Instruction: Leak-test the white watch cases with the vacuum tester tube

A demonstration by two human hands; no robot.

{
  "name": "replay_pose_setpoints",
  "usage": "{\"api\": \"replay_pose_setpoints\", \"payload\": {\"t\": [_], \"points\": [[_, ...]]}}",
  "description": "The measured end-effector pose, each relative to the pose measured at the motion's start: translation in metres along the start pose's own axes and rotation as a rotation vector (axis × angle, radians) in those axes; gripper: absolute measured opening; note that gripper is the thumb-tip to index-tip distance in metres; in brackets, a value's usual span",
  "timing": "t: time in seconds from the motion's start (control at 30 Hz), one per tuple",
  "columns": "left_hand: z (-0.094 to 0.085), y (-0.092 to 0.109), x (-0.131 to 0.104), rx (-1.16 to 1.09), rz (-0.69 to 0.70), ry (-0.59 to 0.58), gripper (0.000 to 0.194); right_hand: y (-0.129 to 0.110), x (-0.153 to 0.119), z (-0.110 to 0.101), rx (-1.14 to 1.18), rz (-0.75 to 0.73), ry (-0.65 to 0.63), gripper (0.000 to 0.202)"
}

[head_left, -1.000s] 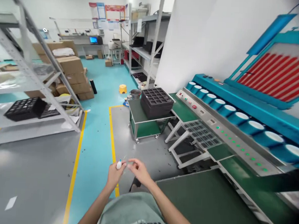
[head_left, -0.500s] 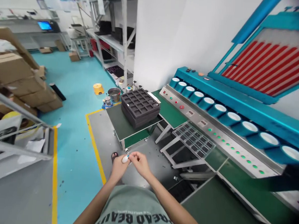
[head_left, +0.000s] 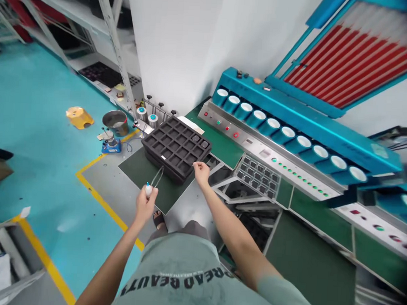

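My left hand (head_left: 144, 207) is closed around a small white bottle (head_left: 148, 190) with a blue tip. A pair of metal tweezers (head_left: 159, 175) sticks out of the same hand, pointing up toward the tray. My right hand (head_left: 201, 173) is pinched at the near right corner of a black compartment tray (head_left: 171, 158); whatever its fingertips hold, if anything, is too small to make out. The tray tops a stack on a green table (head_left: 131, 163). Two of its far right pockets hold round, clear pieces (head_left: 204, 144), and a small white piece (head_left: 163, 157) lies at its near edge.
A teal machine (head_left: 293, 130) with a row of white-rimmed cups runs along the right. Before it, a grid tray (head_left: 258, 177) rests on a metal frame. A yellow stool (head_left: 80, 117), a metal pot (head_left: 115, 123) and a blue-based device (head_left: 110, 143) stand left of the table.
The view has swung right and closer to the table. My hands, together before, have parted: the left keeps the bottle, with tweezers now showing, and the right has reached the tray's corner.
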State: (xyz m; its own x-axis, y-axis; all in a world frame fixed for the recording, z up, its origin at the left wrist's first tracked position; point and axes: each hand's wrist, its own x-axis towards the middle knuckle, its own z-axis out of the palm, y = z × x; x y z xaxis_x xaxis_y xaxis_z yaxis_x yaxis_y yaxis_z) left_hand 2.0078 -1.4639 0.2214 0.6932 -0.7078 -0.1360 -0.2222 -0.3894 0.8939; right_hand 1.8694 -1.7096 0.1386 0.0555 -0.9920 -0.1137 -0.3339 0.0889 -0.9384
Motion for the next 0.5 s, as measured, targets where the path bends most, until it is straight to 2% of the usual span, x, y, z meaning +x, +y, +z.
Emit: {"api": "replay_pose_setpoints", "payload": {"t": [0.1, 0.2, 0.27, 0.33, 0.43, 0.5], "points": [[-0.016, -0.006, 0.045, 0.062, 0.053, -0.028, 0.032, 0.01, 0.027, 0.024, -0.042, 0.046, 0.012, 0.027], [-0.014, -0.007, 0.084, 0.205, 0.119, -0.008, 0.031, 0.016, 0.034, 0.026, -0.06, 0.087, 0.009, 0.032], [-0.004, -0.003, 0.105, 0.311, 0.215, -0.011, 0.032, 0.015, 0.025, 0.022, -0.06, 0.111, 0.01, 0.039], [0.01, 0.005, 0.12, 0.401, 0.3, -0.047, 0.031, 0.007, 0.007, 0.021, -0.031, 0.1, -0.048, 0.047], [0.032, 0.015, 0.134, 0.512, 0.367, -0.147, 0.031, -0.015, -0.024, 0.031, 0.065, -0.018, -0.297, 0.059], [0.046, 0.019, 0.141, 0.582, 0.409, -0.218, 0.032, -0.032, -0.035, 0.042, 0.102, -0.081, -0.4, 0.057]]}}
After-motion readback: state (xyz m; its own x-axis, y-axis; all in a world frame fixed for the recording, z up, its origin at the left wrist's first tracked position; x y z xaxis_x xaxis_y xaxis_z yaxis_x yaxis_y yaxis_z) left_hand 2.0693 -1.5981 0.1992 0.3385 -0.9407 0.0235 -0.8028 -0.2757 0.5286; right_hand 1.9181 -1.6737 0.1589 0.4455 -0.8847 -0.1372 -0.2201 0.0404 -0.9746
